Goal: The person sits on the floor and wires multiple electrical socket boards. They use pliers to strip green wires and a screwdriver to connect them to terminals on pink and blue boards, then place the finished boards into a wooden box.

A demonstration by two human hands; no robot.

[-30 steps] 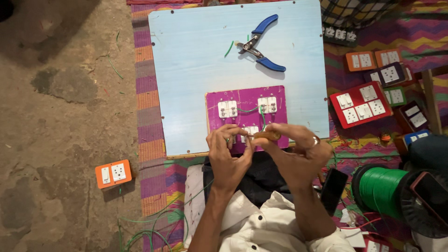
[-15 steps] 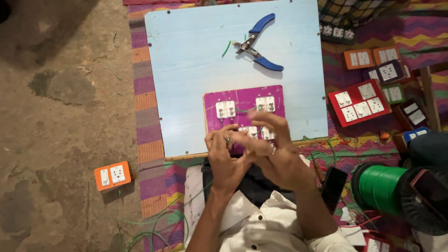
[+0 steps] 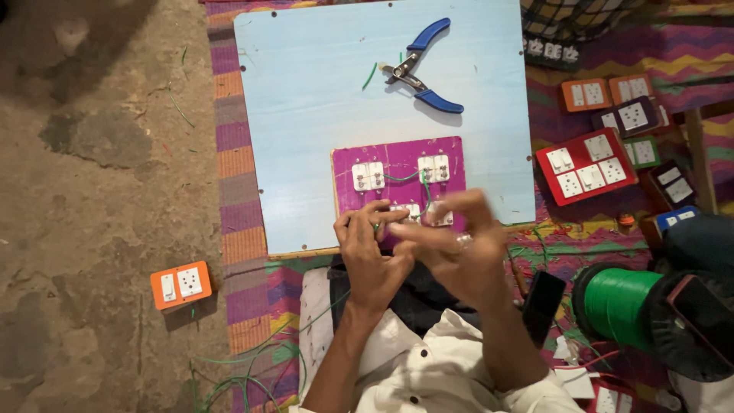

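blurred right hand [image 3: 459,248] over purple board [image 3: 397,164]

Dim, warm light overall — the pale blue board [image 3: 306,115] is the brightest patch, pliers [image 3: 420,67] casting a soft shadow. Right hand [image 3: 459,252] motion-blurred; corners darken — upper left especially.

Probably electrical workshop: switchboards [image 3: 586,165], pliers [image 3: 422,67]
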